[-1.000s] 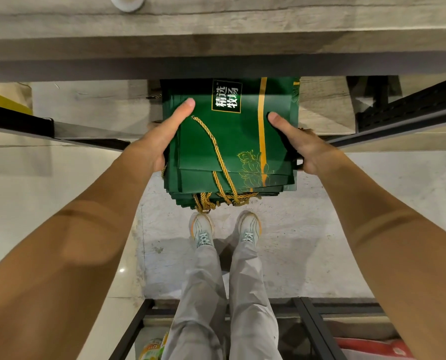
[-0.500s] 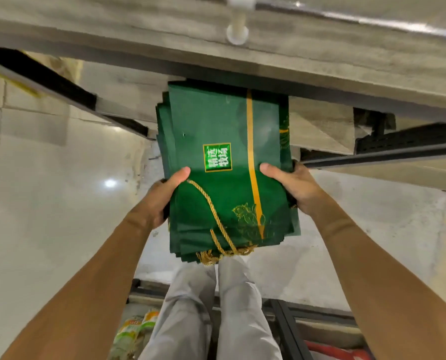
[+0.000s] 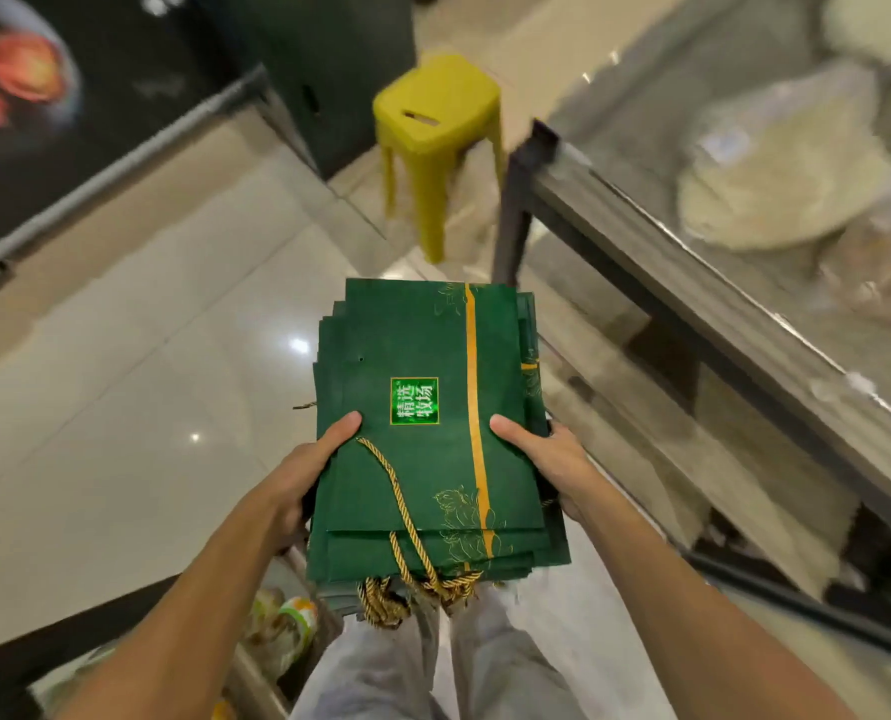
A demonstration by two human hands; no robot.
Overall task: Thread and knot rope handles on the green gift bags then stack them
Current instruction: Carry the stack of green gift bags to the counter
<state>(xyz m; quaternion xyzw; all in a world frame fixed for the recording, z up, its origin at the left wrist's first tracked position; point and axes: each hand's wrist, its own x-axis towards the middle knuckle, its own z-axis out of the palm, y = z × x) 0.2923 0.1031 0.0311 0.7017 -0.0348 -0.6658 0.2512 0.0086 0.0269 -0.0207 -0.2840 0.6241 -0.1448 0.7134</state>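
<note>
Gripped from both sides, the stack of green gift bags (image 3: 407, 330) is held flat in front of the body, above the glossy tiled floor (image 3: 147, 381) and touching no surface. The left hand (image 3: 303, 480) is clamped on the stack's left edge, with the thumb laid across the top bag and the fingers curled underneath, out of sight. The right hand (image 3: 547, 459) is clamped in the same way on the right edge.

The top bag is marked by a square green label (image 3: 414, 401) with white characters and by an orange stripe (image 3: 472, 381) running along its length. A gold rope handle (image 3: 407, 517) is draped over the top bag from beside the left thumb to the near edge. There, more gold rope is bunched below the stack, just above the grey trousers (image 3: 381, 667).

A yellow plastic stool (image 3: 435, 111) is seen on the floor beyond the stack. To the right, a metal-framed table (image 3: 693, 304) is seen, blurred; the pale objects on it cannot be identified.
</note>
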